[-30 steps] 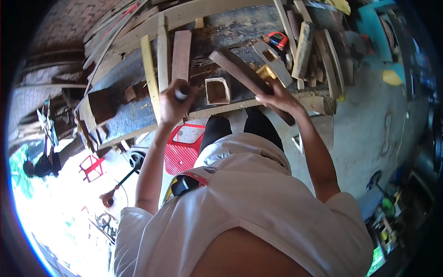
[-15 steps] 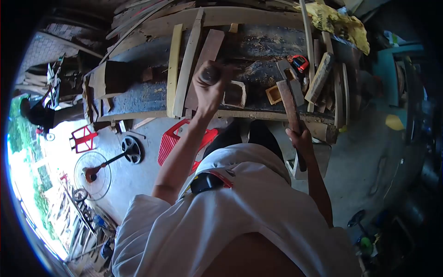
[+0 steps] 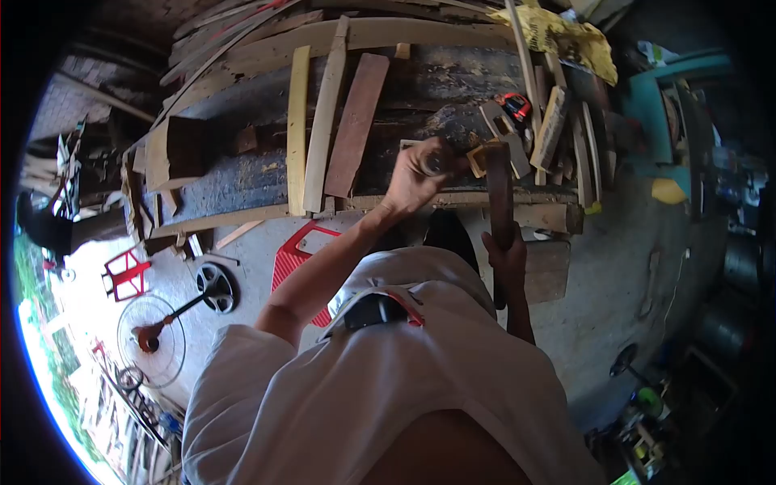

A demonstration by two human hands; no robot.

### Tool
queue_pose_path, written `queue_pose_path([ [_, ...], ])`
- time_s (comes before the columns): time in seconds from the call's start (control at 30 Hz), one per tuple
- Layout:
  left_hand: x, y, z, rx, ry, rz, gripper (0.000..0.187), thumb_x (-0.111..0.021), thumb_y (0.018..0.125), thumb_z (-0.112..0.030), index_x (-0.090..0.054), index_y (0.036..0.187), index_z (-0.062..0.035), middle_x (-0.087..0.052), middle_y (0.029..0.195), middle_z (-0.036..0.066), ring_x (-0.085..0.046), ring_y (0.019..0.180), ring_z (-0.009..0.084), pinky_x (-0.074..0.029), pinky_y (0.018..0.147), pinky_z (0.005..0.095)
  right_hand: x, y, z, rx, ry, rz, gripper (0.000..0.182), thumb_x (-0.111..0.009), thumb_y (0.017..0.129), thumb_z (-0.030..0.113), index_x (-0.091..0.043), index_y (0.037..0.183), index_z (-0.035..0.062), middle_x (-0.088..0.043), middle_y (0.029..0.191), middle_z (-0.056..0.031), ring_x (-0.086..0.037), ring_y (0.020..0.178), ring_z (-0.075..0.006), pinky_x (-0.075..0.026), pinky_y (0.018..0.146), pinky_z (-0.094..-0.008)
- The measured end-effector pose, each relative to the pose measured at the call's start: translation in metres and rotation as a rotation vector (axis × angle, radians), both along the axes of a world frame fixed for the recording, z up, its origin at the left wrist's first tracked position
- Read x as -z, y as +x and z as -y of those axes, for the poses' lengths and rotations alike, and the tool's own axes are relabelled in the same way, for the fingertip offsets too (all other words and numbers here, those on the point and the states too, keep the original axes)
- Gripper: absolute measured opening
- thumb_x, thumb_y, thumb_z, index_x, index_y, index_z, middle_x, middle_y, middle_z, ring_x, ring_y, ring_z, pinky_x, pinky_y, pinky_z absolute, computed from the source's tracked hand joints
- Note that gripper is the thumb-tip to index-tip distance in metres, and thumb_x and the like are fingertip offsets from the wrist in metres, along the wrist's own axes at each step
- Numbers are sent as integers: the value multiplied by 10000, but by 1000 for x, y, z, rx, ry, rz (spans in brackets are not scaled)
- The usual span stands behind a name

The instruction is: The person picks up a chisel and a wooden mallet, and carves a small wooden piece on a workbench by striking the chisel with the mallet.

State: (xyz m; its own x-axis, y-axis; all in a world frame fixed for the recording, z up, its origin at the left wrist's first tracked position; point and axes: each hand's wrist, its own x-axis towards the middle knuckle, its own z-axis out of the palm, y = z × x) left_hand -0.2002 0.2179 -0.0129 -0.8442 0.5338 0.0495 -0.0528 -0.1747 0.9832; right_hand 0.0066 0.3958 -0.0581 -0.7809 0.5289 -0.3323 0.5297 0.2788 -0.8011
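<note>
My left hand [image 3: 416, 174] is closed round a dark, round-ended tool handle [image 3: 433, 164] above the front of the workbench [image 3: 242, 182]. Low at the bench's front edge, my right hand [image 3: 508, 252] grips a long brown wooden bar [image 3: 501, 194] that points away from me. The bar's far end lies beside a small hollow wooden block [image 3: 478, 160], partly hidden by it. A grey slotted piece [image 3: 503, 125] rests just beyond. Left of my left hand lie a reddish plank [image 3: 357, 125], a pale plank [image 3: 326, 113] and a yellowish plank [image 3: 298, 129].
An orange and black tape measure [image 3: 516, 105] lies near several wooden sticks [image 3: 550, 129] on the right. A large wooden block [image 3: 174, 153] stands at the bench's left. Below are a red plastic stool [image 3: 291, 259] and a fan [image 3: 151, 338]. A yellow sack [image 3: 566, 40] lies far right.
My left hand has moved right with the handle, closer to the bar and the hollow block. The bar in my right hand now points more nearly straight ahead. The camera view has shifted slightly.
</note>
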Motion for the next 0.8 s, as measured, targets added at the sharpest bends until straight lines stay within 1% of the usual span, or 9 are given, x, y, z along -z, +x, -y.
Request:
queue_pose_path([
  [0.17, 23, -20, 10, -42, 30, 169, 236, -774, 894, -75, -579, 762, -91, -566, 688, -80, -483, 657, 1, -427, 603, 210, -12, -3, 21, 46, 24, -29, 511, -802, 836, 356, -595, 1156, 15, -708, 972, -176, -705, 886, -293, -521, 774, -395],
  [0.23, 21, -22, 11, -54, 48, 134, 246, -771, 900, -88, -574, 754, -97, -561, 683, -78, -473, 650, 2, -422, 599, 213, -15, -5, 29, 19, 74, -168, 356, -778, 869, 256, -571, 1048, 29, -535, 702, -5, -488, 542, -88, -399, 502, -289],
  [0.27, 16, -20, 12, -54, 26, 125, 257, -775, 896, -82, -565, 749, -92, -553, 692, -78, -465, 659, 2, -420, 603, 210, -19, -7, 31, 23, 80, -173, 356, -778, 869, 256, -571, 1048, 29, -535, 702, -5, -488, 542, -88, -399, 502, -289],
  [0.33, 17, -17, 11, -32, 56, 84, 198, -762, 899, -65, -588, 807, -80, -599, 724, -45, -536, 681, 25, -453, 606, 219, -32, -6, 36, 47, 65, -123, 449, -792, 847, 310, -597, 1115, 7, -700, 904, -180, -691, 804, -274, -523, 732, -383],
  [0.4, 19, -8, 12, -18, 78, 51, 144, -748, 903, -49, -611, 864, -69, -644, 757, -12, -607, 702, 49, -486, 609, 228, -47, -10, 43, 76, 57, -90, 433, -789, 850, 292, -592, 1107, 4, -696, 896, -180, -677, 783, -267, -520, 722, -379],
  [0.5, 18, 3, 5, 2, 11, -129, 184, -796, 860, -50, -613, 852, -64, -590, 743, -30, -510, 666, 36, -435, 592, 226, -63, -16, 52, 114, 46, -56, 398, -781, 859, 247, -578, 1092, -3, -685, 881, -178, -632, 721, -253, -512, 692, -371],
  [0.63, -3, 14, 0, -30, -90, -161, 281, -815, 809, -48, -609, 1000, -59, -608, 820, 9, -547, 751, 86, -484, 723, 277, -93, -36, 59, 50, 131, -189, 404, -794, 847, 225, -578, 1107, 4, -689, 887, -176, -679, 782, -238, -528, 723, -370],
  [0.67, -4, 14, 1, 49, -175, -88, 424, -814, 776, -38, -598, 1141, -49, -650, 955, 66, -612, 878, 138, -502, 832, 309, -100, -40, 61, -14, 228, -265, 412, -799, 842, 217, -577, 1120, 8, -692, 890, -171, -698, 811, -239, -533, 736, -370],
  [0.8, 17, 16, -11, 23, -140, -346, 366, -775, 728, -67, -647, 1071, -56, -656, 998, 160, -643, 993, 344, -511, 885, 417, -132, -52, 66, -70, 222, -260, 454, -805, 836, 206, -563, 1163, 4, -699, 912, -179, -722, 883, -269, -539, 761, -377],
])
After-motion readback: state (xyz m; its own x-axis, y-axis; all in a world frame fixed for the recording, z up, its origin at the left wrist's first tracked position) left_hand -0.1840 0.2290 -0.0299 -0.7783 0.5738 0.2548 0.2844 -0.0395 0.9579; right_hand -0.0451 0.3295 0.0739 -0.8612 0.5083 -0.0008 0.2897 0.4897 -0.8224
